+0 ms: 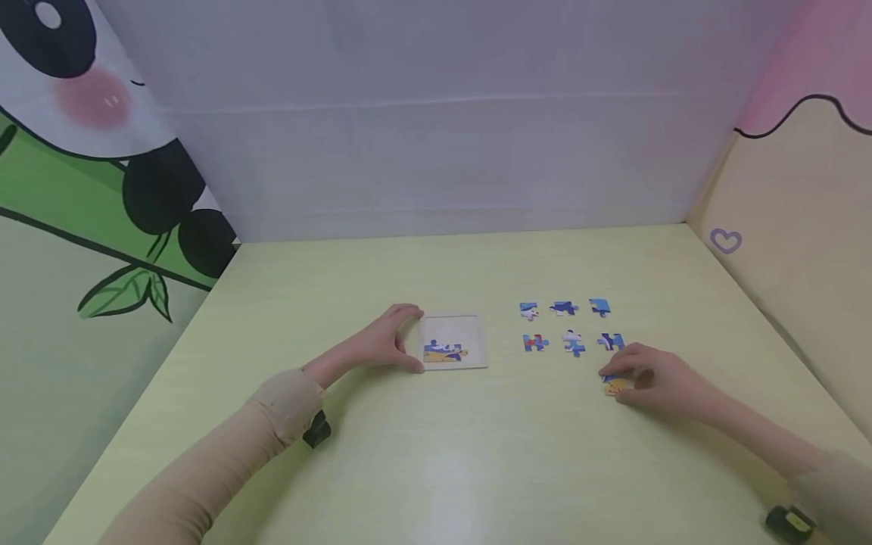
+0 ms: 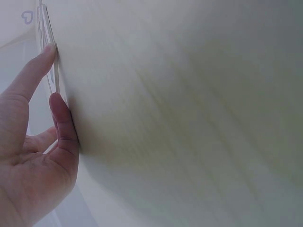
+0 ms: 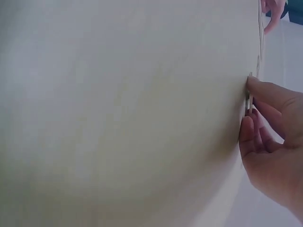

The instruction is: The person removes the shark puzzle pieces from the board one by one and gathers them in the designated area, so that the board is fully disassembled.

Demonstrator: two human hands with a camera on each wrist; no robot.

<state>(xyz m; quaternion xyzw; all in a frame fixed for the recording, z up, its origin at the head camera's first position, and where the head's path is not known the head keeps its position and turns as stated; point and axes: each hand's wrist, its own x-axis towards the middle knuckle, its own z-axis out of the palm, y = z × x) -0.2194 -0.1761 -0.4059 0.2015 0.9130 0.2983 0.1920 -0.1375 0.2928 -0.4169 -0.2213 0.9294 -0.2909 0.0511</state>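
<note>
A square puzzle tray [image 1: 452, 326] lies on the table, with joined blue, white and yellow pieces [image 1: 443, 352] along its bottom edge. My left hand [image 1: 381, 338] holds the tray's left side, thumb at the near corner and fingers at the far one. In the left wrist view, the thumb tip rests against the tray's thin edge [image 2: 53, 71]. To the right, my right hand [image 1: 671, 382] pinches a blue and yellow puzzle piece [image 1: 615, 386] between thumb and fingers. The right wrist view shows this piece [image 3: 250, 101] edge-on, partly hidden by the fingers.
Several loose puzzle pieces lie in two rows right of the tray, among them a red and blue piece [image 1: 535, 343] and a dark blue one [image 1: 564, 308]. A pale wall [image 1: 450, 166] stands behind the table [image 1: 436, 446], with painted panels on both sides.
</note>
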